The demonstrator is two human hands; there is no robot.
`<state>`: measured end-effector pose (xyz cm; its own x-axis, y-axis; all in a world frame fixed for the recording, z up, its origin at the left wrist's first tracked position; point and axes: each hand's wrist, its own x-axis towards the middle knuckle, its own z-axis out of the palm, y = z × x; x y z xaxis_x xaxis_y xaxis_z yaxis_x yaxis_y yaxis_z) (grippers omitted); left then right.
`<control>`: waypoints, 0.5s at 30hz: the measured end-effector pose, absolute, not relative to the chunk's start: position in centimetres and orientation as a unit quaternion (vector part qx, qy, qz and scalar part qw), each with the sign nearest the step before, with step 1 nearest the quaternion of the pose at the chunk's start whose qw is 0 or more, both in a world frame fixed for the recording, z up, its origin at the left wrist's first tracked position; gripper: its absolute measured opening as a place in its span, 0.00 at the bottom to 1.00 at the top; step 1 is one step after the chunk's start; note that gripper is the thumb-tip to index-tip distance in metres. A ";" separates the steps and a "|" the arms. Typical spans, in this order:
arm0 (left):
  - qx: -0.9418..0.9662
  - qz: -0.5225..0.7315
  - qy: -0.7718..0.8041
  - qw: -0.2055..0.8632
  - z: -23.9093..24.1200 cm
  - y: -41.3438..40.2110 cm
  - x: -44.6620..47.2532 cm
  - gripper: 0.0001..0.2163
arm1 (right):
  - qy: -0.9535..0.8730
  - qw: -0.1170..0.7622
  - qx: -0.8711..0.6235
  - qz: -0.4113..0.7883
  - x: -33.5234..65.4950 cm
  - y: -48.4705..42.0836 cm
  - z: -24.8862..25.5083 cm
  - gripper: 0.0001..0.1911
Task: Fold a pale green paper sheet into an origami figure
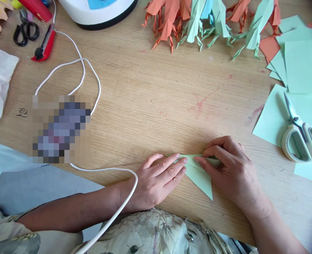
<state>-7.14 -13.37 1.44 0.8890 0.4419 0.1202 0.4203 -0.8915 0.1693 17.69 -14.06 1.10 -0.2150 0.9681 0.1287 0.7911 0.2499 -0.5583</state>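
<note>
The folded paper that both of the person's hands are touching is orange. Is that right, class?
Not quite: the colour is wrong. The head view shows that the folded paper, touched by both the left hand and the right hand, is light green.

Past my left hand (156, 181) and right hand (232, 171), I have a wide stretch of table (150, 102) to pass over, up to the far row of folded paper figures (198, 23). On the right, the scissors (296, 122) lying on green sheets (269, 118) are in my way. On the left, the phone (63, 128) and looping white cord (100, 84) block a low sweep; the cord also crosses in front of my left wrist. A white device (73, 8) limits my reach at far left.
</note>
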 end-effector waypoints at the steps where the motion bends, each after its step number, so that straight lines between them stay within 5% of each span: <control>1: 0.969 0.078 0.223 0.070 1.4 -13.4 -7.1 0.17 | -0.758 0.224 -0.574 0.214 18.1 -14.0 1.2 0.07; 6: 0.967 0.080 0.233 0.059 1.4 -13.4 -7.1 0.17 | -0.771 0.198 -0.505 0.334 20.3 -13.8 1.8 0.04; 15: 0.975 0.114 0.191 0.025 1.6 -13.3 -7.0 0.14 | -0.801 0.206 -0.466 0.313 20.4 -13.4 2.2 0.02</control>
<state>-6.98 -13.26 1.64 0.9010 0.3782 0.2124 0.3667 -0.9257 0.0928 20.38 -13.38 2.18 -0.4806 0.8761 0.0377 0.6185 0.3691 -0.6937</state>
